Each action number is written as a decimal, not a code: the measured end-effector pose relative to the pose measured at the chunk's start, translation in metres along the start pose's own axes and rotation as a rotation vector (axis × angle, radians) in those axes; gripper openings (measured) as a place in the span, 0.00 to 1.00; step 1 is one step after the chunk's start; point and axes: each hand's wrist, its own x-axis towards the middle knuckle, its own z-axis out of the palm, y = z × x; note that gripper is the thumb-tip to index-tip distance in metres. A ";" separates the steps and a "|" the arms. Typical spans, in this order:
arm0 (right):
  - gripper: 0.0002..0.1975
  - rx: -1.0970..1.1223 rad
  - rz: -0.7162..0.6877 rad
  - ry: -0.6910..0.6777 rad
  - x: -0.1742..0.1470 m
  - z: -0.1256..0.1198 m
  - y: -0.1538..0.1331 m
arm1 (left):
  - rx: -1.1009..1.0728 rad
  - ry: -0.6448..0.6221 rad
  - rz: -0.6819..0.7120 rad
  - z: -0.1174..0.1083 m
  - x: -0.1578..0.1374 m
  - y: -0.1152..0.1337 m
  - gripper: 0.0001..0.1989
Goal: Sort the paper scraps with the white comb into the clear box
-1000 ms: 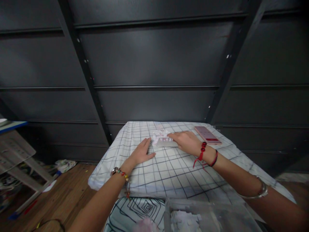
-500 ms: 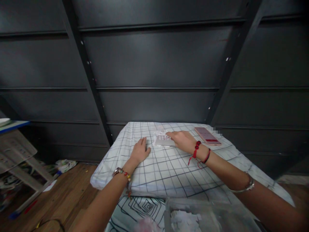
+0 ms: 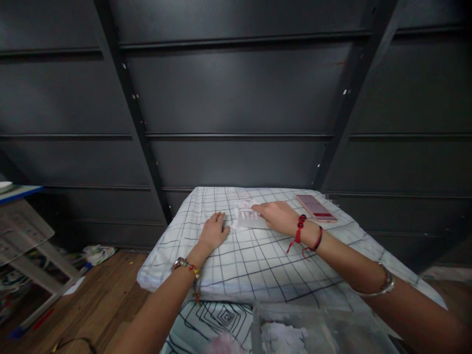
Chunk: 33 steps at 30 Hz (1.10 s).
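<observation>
A pale grey card (image 3: pixel 250 221) with several small shiny pieces in a row lies at the middle of the checked cloth surface. What the pieces are is too small to tell. My right hand (image 3: pixel 276 216) is closed on the card's right end, thumb and fingers near the row. Crinkled clear plastic (image 3: pixel 241 204) shows around the card's far and left edges. To the left of it, my left hand (image 3: pixel 214 231) rests on the cloth with its fingers stretched out, holding nothing.
Beyond my right hand lies a pink phone (image 3: pixel 315 207) with its screen lit. A clear plastic box (image 3: pixel 257 327) with white paper pieces stands at the near edge. Dark panels (image 3: pixel 236 162) rise behind the white checked cloth (image 3: pixel 250 268). A small table (image 3: pixel 27 221) is at left.
The card's near edge has come slightly toward me, and more plastic shows behind it. My right hand has shifted a little with it. My left hand stays flat in place.
</observation>
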 end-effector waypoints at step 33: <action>0.15 0.040 -0.023 0.006 -0.015 0.000 0.009 | -0.068 0.071 0.111 0.003 0.001 -0.005 0.20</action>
